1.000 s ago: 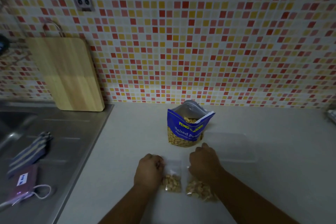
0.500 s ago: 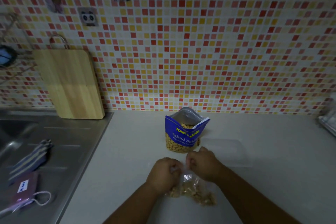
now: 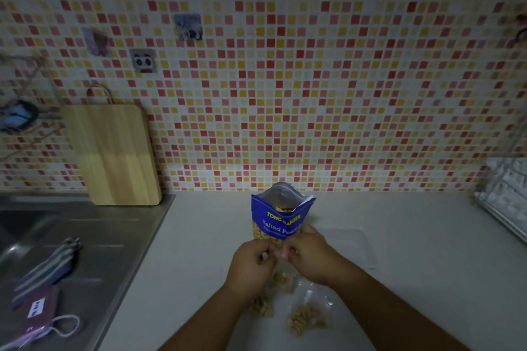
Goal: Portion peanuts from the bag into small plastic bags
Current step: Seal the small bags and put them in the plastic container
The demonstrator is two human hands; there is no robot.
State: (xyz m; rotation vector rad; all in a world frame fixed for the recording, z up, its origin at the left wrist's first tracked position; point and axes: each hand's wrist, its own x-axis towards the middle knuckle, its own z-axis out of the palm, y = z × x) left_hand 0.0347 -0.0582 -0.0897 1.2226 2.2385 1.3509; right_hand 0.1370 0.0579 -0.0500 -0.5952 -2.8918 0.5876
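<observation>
A blue peanut bag (image 3: 281,215) stands open and upright on the white counter near the wall. Just in front of it my left hand (image 3: 249,266) and my right hand (image 3: 312,255) meet, each pinching the top edge of a small clear plastic bag (image 3: 281,276) with peanuts in its bottom, lifted off the counter. Two more small bags of peanuts lie below: one (image 3: 262,305) partly under my left wrist, the other (image 3: 306,318) to the right of it.
A clear plastic sheet or empty bags (image 3: 348,245) lie right of the hands. A steel sink drainboard (image 3: 94,239) at left carries a striped cloth (image 3: 47,269) and a pink pouch (image 3: 37,315). A wooden cutting board (image 3: 114,154) leans on the tiled wall. A white rack (image 3: 504,196) stands far right.
Both hands came together and rose toward the blue bag, lifting one small bag by its top. The camera tilted upward, showing more wall.
</observation>
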